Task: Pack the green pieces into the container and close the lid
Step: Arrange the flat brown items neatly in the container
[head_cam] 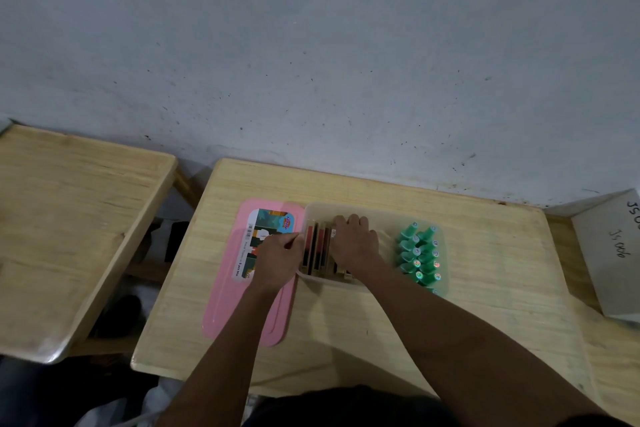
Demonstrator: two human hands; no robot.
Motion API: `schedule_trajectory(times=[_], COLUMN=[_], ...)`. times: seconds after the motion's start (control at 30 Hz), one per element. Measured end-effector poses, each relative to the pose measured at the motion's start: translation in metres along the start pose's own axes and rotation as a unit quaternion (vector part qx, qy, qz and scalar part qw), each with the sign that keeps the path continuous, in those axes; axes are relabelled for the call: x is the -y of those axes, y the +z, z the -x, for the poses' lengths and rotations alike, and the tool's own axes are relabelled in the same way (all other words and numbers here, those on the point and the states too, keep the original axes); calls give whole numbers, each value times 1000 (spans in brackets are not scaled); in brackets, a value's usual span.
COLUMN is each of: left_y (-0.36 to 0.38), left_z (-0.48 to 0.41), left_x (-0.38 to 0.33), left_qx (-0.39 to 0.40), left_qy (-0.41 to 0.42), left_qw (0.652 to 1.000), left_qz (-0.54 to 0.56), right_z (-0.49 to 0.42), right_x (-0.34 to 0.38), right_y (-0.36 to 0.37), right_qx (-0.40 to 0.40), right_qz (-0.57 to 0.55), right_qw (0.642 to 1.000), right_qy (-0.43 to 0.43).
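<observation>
I am leaning over the wooden surface (485, 253) with both hands inside the translucent container (346, 210), which is sitting in the middle of it. My left hand (277, 258) is resting at the container's left edge, its grip closing on what looks like a thin edge near the rim, though I cannot tell exactly what it is pinching. My right hand (353, 241) is lying palm down over the upright wooden tiles (313, 248) standing in the container's left part, fingers curled over their tops; I cannot tell whether it is actually gripping one. The green pieces (420, 258) are standing in two rows in the container's right part, clear of both hands. The pink lid (225, 295) is lying flat on the surface just beside the container's left side, partly under my left hand.
</observation>
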State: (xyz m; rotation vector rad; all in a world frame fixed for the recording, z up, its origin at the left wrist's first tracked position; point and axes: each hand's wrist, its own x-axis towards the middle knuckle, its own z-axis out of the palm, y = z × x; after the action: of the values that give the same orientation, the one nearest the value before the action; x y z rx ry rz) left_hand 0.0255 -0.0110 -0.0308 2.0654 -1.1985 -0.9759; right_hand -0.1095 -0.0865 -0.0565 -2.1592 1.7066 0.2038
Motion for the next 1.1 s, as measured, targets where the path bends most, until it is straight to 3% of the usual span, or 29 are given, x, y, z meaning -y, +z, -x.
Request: schedule_trajectory(times=[0.27,0.43,0.7,0.9,1.1], left_y=[0,2,2,1,2], left_z=[-1,-2,-2,0,0], left_x=[1,3,1,-1,1], left_qx=[-2,-6,-12,-19,-17], left_qy=[10,7,15,22,24], left_qw=[1000,1000,1000,999,999], left_qz=[-12,-5,-9,-22,-21], right_z=[0,5,19,31,28], right_x=[-10,-23,-34,-41,-40], right_y=[-2,-13,-22,-24,-21], right_qx=[-2,16,6,3,-27], right_qz=[-71,-200,-464,-569,-536], right_qw=[997,979,886,820,841], right_qy=[-19,-19,26,58,67])
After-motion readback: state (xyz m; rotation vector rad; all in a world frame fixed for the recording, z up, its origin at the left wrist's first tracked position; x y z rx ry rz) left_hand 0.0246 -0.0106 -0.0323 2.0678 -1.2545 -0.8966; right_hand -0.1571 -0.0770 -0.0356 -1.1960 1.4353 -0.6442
